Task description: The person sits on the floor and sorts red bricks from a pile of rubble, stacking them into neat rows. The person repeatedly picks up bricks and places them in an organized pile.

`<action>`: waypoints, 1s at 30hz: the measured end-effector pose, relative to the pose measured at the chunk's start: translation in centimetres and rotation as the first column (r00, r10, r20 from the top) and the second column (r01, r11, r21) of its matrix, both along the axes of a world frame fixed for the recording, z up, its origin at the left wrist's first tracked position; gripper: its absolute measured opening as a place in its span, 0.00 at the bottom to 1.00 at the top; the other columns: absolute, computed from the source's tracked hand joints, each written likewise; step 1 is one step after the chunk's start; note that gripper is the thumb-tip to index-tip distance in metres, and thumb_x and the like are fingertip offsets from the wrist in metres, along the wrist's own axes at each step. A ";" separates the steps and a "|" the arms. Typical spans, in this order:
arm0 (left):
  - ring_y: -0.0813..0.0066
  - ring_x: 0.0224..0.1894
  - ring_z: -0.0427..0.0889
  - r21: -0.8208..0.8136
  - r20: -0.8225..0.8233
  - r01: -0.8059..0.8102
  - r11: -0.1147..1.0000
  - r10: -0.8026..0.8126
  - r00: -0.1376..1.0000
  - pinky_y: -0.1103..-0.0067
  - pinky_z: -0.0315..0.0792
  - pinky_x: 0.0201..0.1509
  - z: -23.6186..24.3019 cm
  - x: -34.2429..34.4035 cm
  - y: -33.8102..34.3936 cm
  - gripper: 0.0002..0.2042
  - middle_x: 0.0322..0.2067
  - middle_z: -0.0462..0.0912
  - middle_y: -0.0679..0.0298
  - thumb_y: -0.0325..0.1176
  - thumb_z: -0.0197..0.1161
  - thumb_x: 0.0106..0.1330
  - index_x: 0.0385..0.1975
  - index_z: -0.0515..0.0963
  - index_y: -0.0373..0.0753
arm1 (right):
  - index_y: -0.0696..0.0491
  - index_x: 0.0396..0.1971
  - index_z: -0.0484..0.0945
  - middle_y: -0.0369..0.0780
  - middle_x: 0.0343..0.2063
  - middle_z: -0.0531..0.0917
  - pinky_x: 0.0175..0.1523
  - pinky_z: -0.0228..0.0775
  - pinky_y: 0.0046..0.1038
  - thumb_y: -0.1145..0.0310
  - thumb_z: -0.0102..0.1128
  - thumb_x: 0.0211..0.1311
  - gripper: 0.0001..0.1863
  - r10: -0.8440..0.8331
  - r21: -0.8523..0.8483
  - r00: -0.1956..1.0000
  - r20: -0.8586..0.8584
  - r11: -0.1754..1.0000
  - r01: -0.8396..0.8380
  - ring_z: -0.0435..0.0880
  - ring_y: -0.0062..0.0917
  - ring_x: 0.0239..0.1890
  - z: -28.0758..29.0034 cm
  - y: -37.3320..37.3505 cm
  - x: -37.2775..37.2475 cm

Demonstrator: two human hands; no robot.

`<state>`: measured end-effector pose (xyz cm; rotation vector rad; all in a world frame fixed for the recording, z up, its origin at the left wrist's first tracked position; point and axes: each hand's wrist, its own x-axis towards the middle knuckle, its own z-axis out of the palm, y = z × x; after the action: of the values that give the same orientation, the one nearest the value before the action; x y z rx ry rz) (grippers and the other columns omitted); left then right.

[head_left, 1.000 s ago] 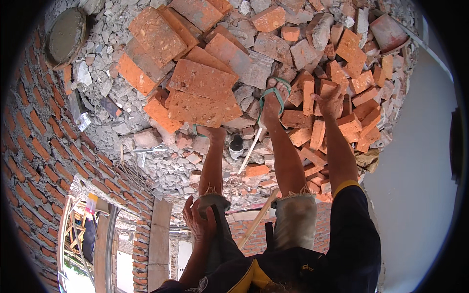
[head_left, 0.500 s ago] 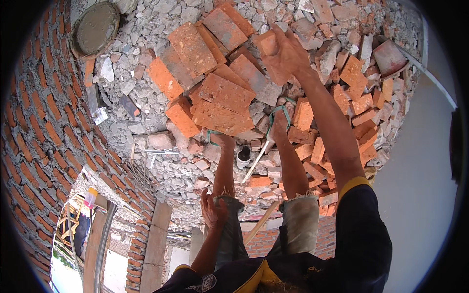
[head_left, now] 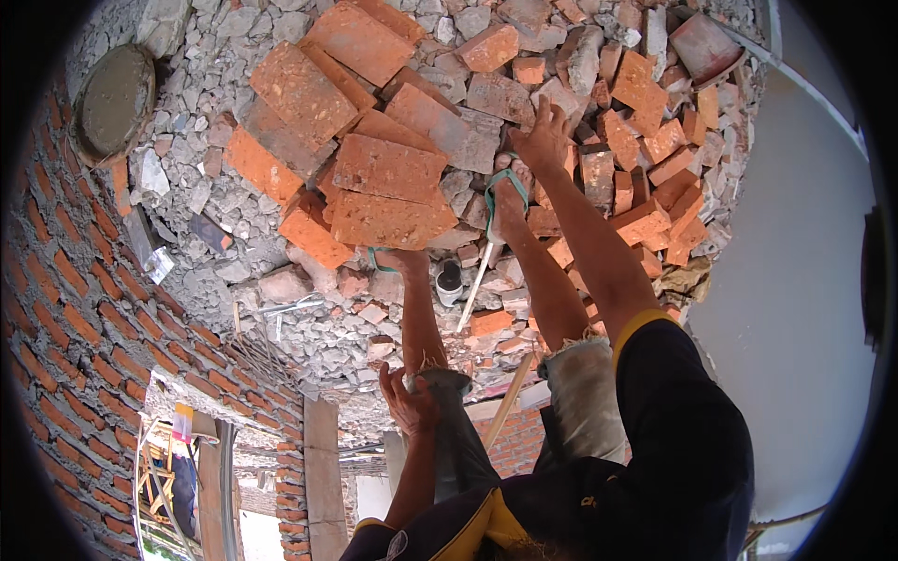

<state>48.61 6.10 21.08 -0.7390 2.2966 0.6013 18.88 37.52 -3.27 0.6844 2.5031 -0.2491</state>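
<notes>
My right hand [head_left: 543,142] is over the rubble beside my sandalled foot, with its fingers apart and nothing held. A pale broken chunk [head_left: 561,96] lies just beyond its fingertips. A greyish brick [head_left: 500,97] rests a little to the left of that chunk, and an orange brick [head_left: 488,49] lies farther off. To the left is a heap of wide, flat bricks [head_left: 391,168], leaning over one another. My left hand [head_left: 409,402] hangs near my left knee, empty, fingers loosely bent and apart.
Broken bricks [head_left: 645,224] cover the right side. A round pan of grey mortar [head_left: 114,105] sits far left, and a bucket [head_left: 706,49] far right. A dark-topped cup [head_left: 449,280] and a thin stick [head_left: 475,288] lie between my feet. A brick wall [head_left: 75,309] rises left.
My right hand has let go of a brick and drawn back nearer my foot. The view has shifted, so the heap appears farther left and higher. My left hand stays by the knee.
</notes>
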 end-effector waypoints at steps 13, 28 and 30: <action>0.44 0.61 0.69 0.025 0.030 0.125 0.992 -0.126 0.992 0.58 0.70 0.58 -0.3 -1.3 -1.2 0.15 0.61 0.66 0.47 0.29 0.60 0.57 0.45 0.72 0.36 | 0.56 0.69 0.47 0.53 0.61 0.59 0.65 0.62 0.42 0.48 0.76 0.38 0.62 -0.282 0.215 0.950 0.133 0.944 0.250 0.60 0.48 0.64 -3.8 5.3 11.1; 0.47 0.62 0.68 0.017 0.120 0.041 0.999 -0.043 0.992 0.59 0.71 0.57 -1.0 1.3 0.0 0.17 0.63 0.65 0.53 0.33 0.64 0.59 0.47 0.71 0.39 | 0.55 0.62 0.67 0.49 0.46 0.75 0.57 0.64 0.42 0.50 0.75 0.34 0.50 0.183 -0.209 0.844 -0.505 0.922 -0.325 0.69 0.43 0.50 5.4 -13.5 -13.1; 0.47 0.62 0.68 0.012 0.087 0.051 0.999 -0.052 0.995 0.59 0.71 0.57 -1.1 1.7 0.0 0.17 0.63 0.65 0.52 0.33 0.63 0.59 0.47 0.72 0.39 | 0.53 0.64 0.65 0.45 0.54 0.72 0.61 0.62 0.43 0.53 0.74 0.42 0.46 0.248 -0.259 0.891 -0.379 0.896 -0.360 0.66 0.42 0.58 4.9 -16.9 -15.8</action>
<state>50.31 6.15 20.00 -0.6858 2.2235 0.5453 3.05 20.58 1.64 0.1063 2.7510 -0.6919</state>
